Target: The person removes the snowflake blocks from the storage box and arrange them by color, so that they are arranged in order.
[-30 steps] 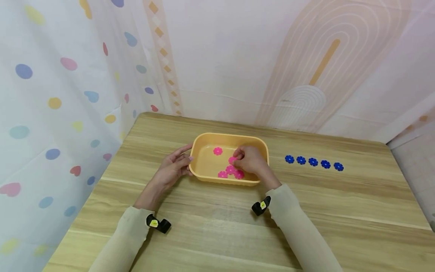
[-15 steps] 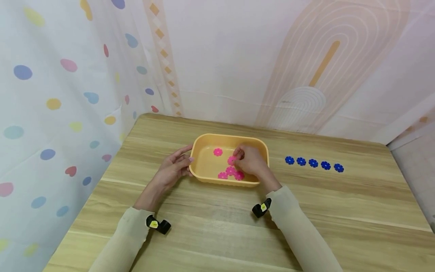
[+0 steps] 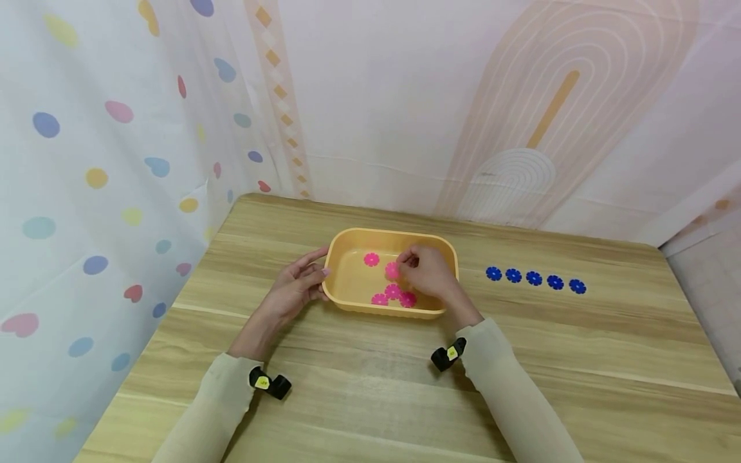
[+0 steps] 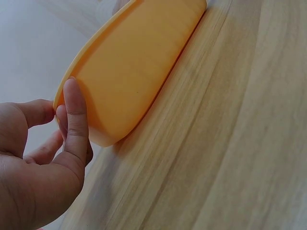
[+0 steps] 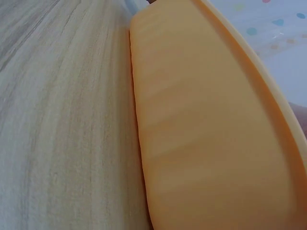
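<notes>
A yellow-orange plastic tub (image 3: pixel 347 283) stands on the table, with several pink flower-shaped discs (image 3: pixel 372 259) inside. My left hand (image 3: pixel 295 286) holds the tub's left end; in the left wrist view the thumb is at the rim (image 4: pixel 79 55) and fingers lie against the outer wall. My right hand (image 3: pixel 428 271) reaches into the tub's right half, thumb and forefinger pinching one pink flower disc (image 3: pixel 392 270). Just below it, a few more pink discs (image 3: pixel 393 292) cluster near the front wall. From the right wrist, the tub's side wall (image 5: pixel 206 120) hides the fingers.
Right of the tub, several blue flower-shaped discs (image 3: pixel 534 278) lie in a row on the wooden table (image 3: pixel 359 386). A patterned curtain (image 3: pixel 393 128) hangs behind the table's far edge, and a dotted one (image 3: pixel 116 212) is at the left.
My right hand has shifted the pinched pink disc slightly left and back, apart from the cluster below it. My left hand keeps its place on the tub.
</notes>
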